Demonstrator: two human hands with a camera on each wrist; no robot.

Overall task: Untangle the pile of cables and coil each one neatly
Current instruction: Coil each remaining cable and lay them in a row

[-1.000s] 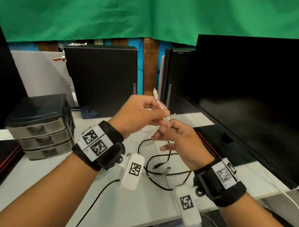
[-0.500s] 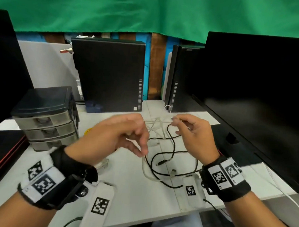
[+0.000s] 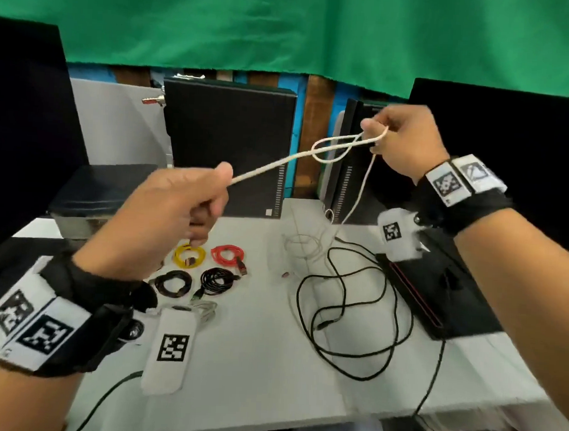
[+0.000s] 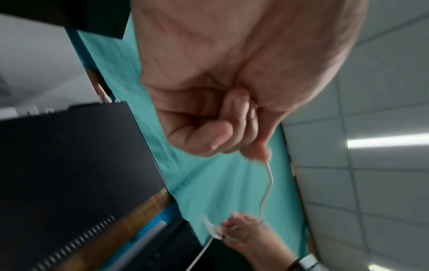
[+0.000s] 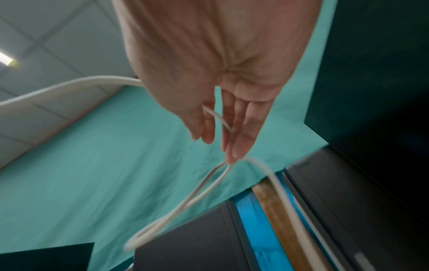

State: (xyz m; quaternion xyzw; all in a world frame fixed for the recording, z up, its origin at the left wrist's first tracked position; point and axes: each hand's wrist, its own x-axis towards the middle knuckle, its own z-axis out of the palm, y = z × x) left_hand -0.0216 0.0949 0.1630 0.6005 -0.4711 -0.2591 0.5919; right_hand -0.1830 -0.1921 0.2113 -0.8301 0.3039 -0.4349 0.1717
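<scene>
Green cloth hung across the frame's top. Mid-frame, my left hand [image 3: 169,210] pinched one end of the thin white cable [image 3: 272,164], and my right hand [image 3: 407,142], upper right, pinched its small loop.

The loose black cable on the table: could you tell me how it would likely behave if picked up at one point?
The black cable would probably hang floppy, since it lies in loose, crossing curves. It looks thin, so likely light. Those crossings may snag as it lifts, possibly dragging the white cable whose tail lies nearby.
</scene>
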